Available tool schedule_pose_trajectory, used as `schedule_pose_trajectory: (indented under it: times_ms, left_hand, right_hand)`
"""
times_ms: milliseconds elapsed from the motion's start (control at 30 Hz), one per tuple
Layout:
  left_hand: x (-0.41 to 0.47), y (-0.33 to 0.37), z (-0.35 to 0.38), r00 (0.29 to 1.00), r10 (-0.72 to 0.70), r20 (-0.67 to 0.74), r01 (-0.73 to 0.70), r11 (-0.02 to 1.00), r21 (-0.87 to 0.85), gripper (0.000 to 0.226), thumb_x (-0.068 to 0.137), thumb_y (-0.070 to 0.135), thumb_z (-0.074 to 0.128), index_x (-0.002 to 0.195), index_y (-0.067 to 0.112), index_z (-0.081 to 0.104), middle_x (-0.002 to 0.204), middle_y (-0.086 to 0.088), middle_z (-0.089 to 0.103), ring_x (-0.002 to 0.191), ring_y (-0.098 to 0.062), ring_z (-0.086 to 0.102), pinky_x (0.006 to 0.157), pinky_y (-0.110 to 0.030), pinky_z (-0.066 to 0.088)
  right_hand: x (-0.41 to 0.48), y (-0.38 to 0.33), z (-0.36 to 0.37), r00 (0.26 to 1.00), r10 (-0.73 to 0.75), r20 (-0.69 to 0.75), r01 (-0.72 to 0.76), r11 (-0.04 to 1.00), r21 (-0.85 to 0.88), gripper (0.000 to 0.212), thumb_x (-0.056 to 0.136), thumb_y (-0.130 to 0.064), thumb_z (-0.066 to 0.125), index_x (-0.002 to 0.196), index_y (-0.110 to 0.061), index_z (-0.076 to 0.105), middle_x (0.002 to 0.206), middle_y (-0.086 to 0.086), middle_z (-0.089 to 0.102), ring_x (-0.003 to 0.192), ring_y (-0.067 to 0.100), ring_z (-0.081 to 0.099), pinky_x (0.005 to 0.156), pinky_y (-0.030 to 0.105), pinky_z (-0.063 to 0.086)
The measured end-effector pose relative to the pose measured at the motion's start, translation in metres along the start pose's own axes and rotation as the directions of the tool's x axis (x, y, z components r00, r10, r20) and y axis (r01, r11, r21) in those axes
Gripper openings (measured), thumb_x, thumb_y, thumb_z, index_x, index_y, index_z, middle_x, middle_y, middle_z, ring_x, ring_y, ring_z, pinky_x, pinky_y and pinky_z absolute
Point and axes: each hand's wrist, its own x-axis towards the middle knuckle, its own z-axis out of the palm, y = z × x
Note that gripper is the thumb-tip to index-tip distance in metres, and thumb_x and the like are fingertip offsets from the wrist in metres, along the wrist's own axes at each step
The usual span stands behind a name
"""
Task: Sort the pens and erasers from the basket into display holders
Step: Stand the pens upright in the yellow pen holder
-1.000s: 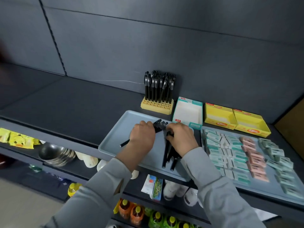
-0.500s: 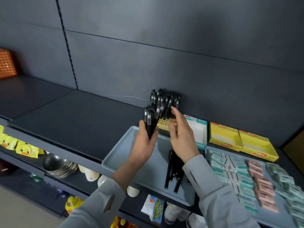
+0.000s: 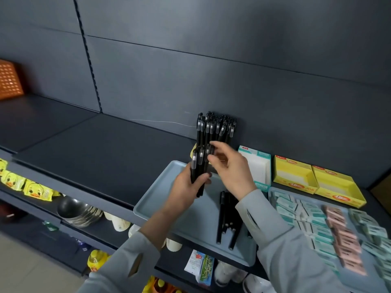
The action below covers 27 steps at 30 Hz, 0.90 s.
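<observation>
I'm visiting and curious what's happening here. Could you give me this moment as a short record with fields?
Left hand: grips a bundle of black pens upright
Right hand: at the bundle's top; grasp unclear
Standing pens: upright by the back wall
Loose pens: lying on the grey tray
Erasers: packs in rows on the right tray
Display boxes: one teal, two yellow, beyond the trays

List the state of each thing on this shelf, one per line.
left hand: grips pen bundle upright.
right hand: pinches top of pen bundle.
pen holder: packed with upright pens.
loose pens: lying flat on grey tray.
teal box: open, looks empty.
yellow boxes: open, look empty.
erasers: lying flat in rows.
</observation>
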Motion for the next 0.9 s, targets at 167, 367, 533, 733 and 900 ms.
schedule_pose_trajectory:
  times_ms: [167, 367, 533, 733, 900]
  left_hand:
    - [0.013, 0.012, 0.002, 0.989, -0.014, 0.144, 0.05, 0.968, -0.246, 0.017, 0.098, 0.011, 0.052, 0.113, 0.003, 0.057, 0.098, -0.005, 0.072, 0.084, -0.021, 0.071, 0.076, -0.029, 0.056]
    - [0.05, 0.018, 0.001, 0.976, -0.149, 0.157, 0.196, 0.916, -0.351, 0.015, 0.1, 0.011, 0.048, 0.11, 0.007, 0.058, 0.097, -0.017, 0.072, 0.082, -0.026, 0.072, 0.081, -0.04, 0.059]
    - [0.085, 0.01, -0.021, 0.972, -0.226, 0.06, 0.234, 0.935, -0.267, 0.009, 0.099, 0.02, 0.053, 0.101, 0.011, 0.053, 0.076, -0.002, 0.059, 0.054, -0.012, 0.054, 0.058, -0.026, 0.051]
    - [0.105, 0.005, -0.035, 0.949, -0.278, 0.147, 0.312, 0.888, -0.337, 0.017, 0.1, 0.02, 0.05, 0.112, 0.011, 0.044, 0.084, -0.003, 0.052, 0.052, -0.01, 0.043, 0.051, -0.025, 0.043]
    - [0.114, -0.002, -0.043, 0.944, -0.283, 0.169, 0.328, 0.864, -0.383, 0.016, 0.099, 0.009, 0.049, 0.114, 0.009, 0.043, 0.089, -0.004, 0.059, 0.06, -0.014, 0.05, 0.055, -0.027, 0.048]
  right_hand:
    - [0.019, -0.001, -0.013, 0.957, 0.28, 0.072, -0.288, 0.9, 0.327, 0.019, 0.083, -0.012, 0.074, 0.099, -0.005, 0.067, 0.078, 0.004, 0.064, 0.061, 0.011, 0.058, 0.06, 0.02, 0.052]
    - [0.043, -0.005, -0.018, 0.937, 0.328, 0.118, -0.349, 0.876, 0.335, 0.001, 0.093, -0.005, 0.061, 0.093, -0.005, 0.06, 0.074, 0.004, 0.06, 0.066, 0.014, 0.062, 0.052, 0.02, 0.051]
    - [0.079, 0.01, -0.035, 0.932, 0.203, -0.299, -0.204, 0.979, 0.028, 0.015, 0.094, -0.015, 0.055, 0.082, -0.023, 0.049, 0.079, 0.003, 0.067, 0.069, 0.024, 0.07, 0.065, 0.041, 0.06]
    - [0.098, 0.031, -0.015, 0.919, 0.05, -0.39, -0.156, 0.956, -0.247, 0.011, 0.088, -0.036, 0.047, 0.092, -0.026, 0.046, 0.084, 0.0, 0.073, 0.076, 0.031, 0.07, 0.075, 0.047, 0.056]
    - [0.102, 0.042, -0.001, 0.909, 0.055, -0.413, -0.202, 0.926, -0.32, 0.008, 0.094, -0.023, 0.054, 0.096, -0.016, 0.051, 0.089, 0.004, 0.073, 0.079, 0.033, 0.069, 0.079, 0.045, 0.054]
